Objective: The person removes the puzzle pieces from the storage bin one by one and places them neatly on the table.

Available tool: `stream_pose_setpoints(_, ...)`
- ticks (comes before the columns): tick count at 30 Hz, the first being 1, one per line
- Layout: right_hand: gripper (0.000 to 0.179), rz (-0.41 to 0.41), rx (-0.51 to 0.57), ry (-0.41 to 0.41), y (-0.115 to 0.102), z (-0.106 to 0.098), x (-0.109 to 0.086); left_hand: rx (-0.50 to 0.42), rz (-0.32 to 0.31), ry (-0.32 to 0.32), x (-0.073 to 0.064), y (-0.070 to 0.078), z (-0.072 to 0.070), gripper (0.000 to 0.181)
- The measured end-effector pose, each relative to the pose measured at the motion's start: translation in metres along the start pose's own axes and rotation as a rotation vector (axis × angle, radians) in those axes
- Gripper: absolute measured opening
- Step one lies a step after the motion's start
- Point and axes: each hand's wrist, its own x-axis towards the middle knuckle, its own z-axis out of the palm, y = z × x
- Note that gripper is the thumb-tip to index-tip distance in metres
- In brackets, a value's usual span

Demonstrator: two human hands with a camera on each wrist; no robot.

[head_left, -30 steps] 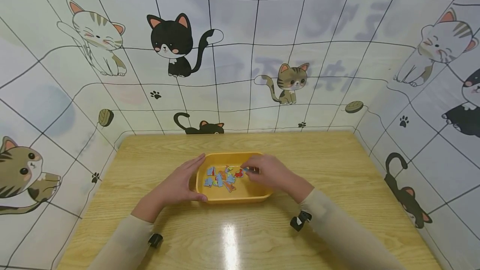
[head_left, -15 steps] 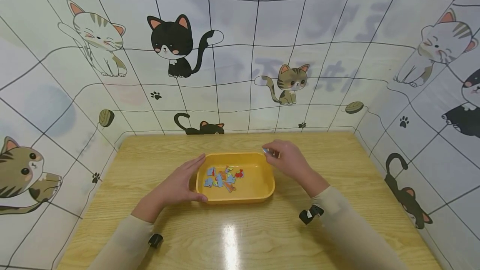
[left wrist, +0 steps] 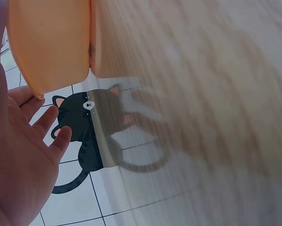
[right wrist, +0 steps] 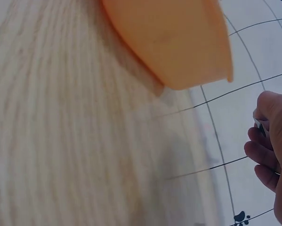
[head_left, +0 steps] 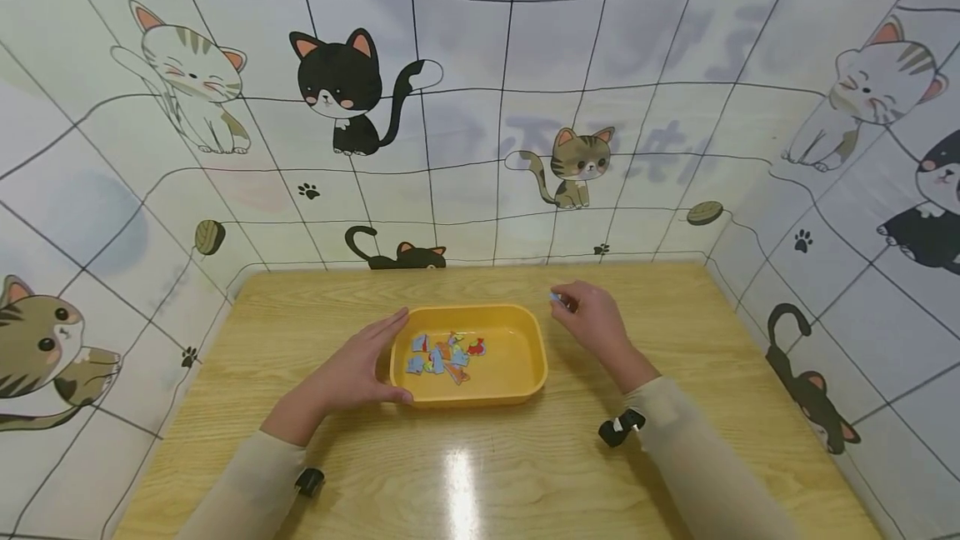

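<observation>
A shallow yellow plastic tray (head_left: 510, 397) sits on the table with several small flat puzzle pieces (head_left: 437, 358), blue, red and orange, in its left half. My left hand (head_left: 363, 365) holds the tray's left end, thumb at the front corner and fingers at the back one. In the left wrist view a fingertip touches the tray's rim, while the other fingers stay apart from it. Just beyond the tray's back right corner, my right hand (head_left: 597, 322) pinches a small light-blue puzzle piece (head_left: 556, 298) between thumb and fingertips. The fingers hide most of that piece.
The wooden table (head_left: 480, 473) ends at the back against a white wall cloth (head_left: 472, 123) printed with cats and lines. Cloth walls also stand at left and right. A black wrist strap (head_left: 621, 427) hangs below the right sleeve.
My right hand has lifted out of the tray with the light-blue puzzle piece and moved right and back, past the rim. My left hand and the tray stay in place.
</observation>
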Motion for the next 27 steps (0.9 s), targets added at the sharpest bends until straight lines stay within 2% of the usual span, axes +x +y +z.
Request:
stream_pose_setpoints(10,0.031,0.108,-0.059,0.029,0.01,0.017,-0.004,-0.016,0.023,0.007,-0.001,-0.002,-0.001,0.135)
stream_pose_setpoints(17,0.035,0.225,-0.023,-0.012,0.015,0.03,-0.004,-0.023,0.024,0.007,-0.001,-0.002,-0.001,0.134)
stream_pose_setpoints(27,0.036,0.268,-0.063,-0.044,0.017,0.041,-0.003,-0.024,0.004,-0.002,-0.001,0.003,-0.004,0.135)
